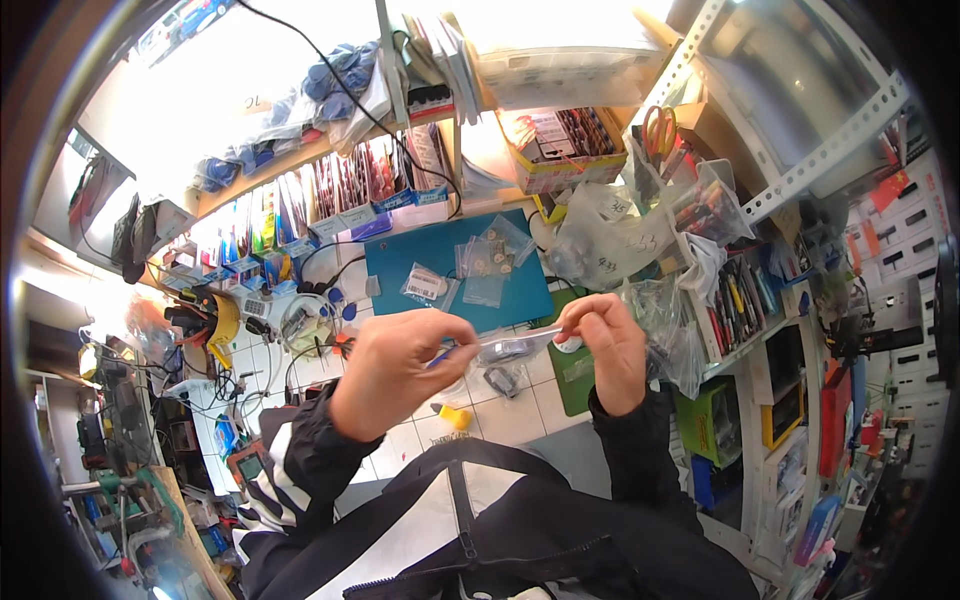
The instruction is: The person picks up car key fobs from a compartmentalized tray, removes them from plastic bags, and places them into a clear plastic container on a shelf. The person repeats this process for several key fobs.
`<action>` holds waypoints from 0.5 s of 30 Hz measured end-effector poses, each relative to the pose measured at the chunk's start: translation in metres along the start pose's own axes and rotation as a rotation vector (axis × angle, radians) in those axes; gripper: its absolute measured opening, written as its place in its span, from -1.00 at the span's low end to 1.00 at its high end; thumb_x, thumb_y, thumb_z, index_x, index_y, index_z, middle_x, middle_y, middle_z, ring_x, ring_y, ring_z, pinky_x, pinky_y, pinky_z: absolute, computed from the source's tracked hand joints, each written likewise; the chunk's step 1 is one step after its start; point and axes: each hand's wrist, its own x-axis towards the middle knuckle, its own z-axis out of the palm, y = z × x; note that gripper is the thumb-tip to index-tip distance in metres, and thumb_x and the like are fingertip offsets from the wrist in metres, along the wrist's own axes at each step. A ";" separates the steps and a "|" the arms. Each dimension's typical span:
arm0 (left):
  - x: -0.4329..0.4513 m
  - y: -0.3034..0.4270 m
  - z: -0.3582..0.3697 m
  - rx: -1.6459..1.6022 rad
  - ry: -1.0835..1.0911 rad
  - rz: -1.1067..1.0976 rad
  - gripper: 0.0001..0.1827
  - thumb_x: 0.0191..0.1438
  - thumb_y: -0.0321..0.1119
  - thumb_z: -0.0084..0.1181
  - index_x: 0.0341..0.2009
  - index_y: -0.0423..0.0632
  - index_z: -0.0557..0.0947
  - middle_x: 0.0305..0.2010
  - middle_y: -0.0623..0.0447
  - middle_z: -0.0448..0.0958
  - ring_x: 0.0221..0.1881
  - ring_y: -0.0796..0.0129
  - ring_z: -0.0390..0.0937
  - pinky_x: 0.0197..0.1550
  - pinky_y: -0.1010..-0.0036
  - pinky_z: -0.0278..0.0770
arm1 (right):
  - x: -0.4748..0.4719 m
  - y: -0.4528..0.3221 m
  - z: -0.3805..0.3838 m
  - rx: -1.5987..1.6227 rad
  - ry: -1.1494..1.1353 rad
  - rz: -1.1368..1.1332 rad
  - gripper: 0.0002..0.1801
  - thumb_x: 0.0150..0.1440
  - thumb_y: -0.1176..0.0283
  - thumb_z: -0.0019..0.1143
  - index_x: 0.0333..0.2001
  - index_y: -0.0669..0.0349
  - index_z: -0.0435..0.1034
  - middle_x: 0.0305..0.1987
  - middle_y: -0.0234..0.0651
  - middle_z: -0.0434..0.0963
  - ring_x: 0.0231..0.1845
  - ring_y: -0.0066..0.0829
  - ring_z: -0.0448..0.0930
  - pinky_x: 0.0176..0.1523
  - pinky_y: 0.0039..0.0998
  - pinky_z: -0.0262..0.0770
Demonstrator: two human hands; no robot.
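Note:
A small clear plastic bag [517,345] with a dark item inside is stretched between both hands above the tiled worktop. My left hand [409,364] pinches its left end between thumb and forefinger. The other end is gripped by the fingertips of my right hand [609,345]. Just below the bag, another small clear bag with a dark item [501,381] lies on the white tiles. Behind the hands, a blue-green mat [397,259] carries small zip bags [491,259] of round parts and a bag with a printed label [425,285].
A yellow object with a dark tip [454,415] lies near my body. A green mat [566,386] is under my right hand. Large plastic bags [607,232] and a pen rack [739,300] stand right; cables and a yellow tool holder [223,322] are left.

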 end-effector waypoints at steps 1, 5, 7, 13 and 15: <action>0.006 -0.001 0.009 -0.008 -0.052 0.016 -0.92 -0.11 -0.45 0.16 -0.46 -0.12 0.53 -0.56 0.02 0.47 -0.57 0.25 0.44 -0.54 0.50 0.36 | 0.004 0.012 -0.012 0.094 -0.064 0.145 -0.69 0.20 0.23 -0.24 -0.28 0.31 0.27 -0.25 -0.15 0.44 -0.24 -0.38 0.48 -0.18 -0.35 0.45; 0.029 -0.008 0.061 0.164 -0.199 0.269 -0.91 -0.11 -0.41 0.12 -0.43 -0.06 0.54 -0.54 0.03 0.47 -0.56 0.18 0.47 -0.53 0.45 0.42 | -0.011 0.072 -0.025 0.766 -0.366 0.958 -0.32 0.17 -0.13 -0.47 0.02 0.26 0.21 0.00 -0.08 0.40 -0.02 -0.19 0.47 -0.08 -0.11 0.48; 0.031 -0.010 0.082 0.230 -0.378 0.288 -0.91 -0.10 -0.38 0.11 -0.43 -0.05 0.54 -0.54 0.02 0.45 -0.55 0.19 0.47 -0.52 0.42 0.42 | -0.011 0.087 -0.034 1.024 -0.348 0.953 -0.34 0.14 -0.11 -0.36 0.10 0.20 0.17 0.05 -0.10 0.37 -0.01 -0.12 0.46 -0.04 -0.05 0.44; 0.073 -0.013 0.095 -0.300 -0.418 0.070 -0.88 -0.09 -0.46 0.13 -0.37 -0.11 0.61 -0.52 -0.05 0.54 -0.51 0.20 0.50 -0.42 0.48 0.45 | 0.032 0.056 -0.078 1.148 -0.376 0.649 -0.48 0.14 0.25 -0.16 0.16 0.18 0.08 -0.02 -0.19 0.42 -0.10 -0.28 0.50 -0.12 -0.10 0.46; 0.117 -0.018 0.080 -0.307 -0.021 0.003 -0.83 -0.03 -0.48 0.05 -0.29 -0.16 0.61 -0.45 -0.05 0.57 -0.49 0.37 0.51 -0.38 0.52 0.45 | 0.060 0.025 -0.096 0.875 -0.274 0.470 -0.47 0.10 0.34 -0.08 0.14 0.22 0.07 -0.08 -0.21 0.44 -0.20 -0.37 0.52 -0.16 -0.11 0.46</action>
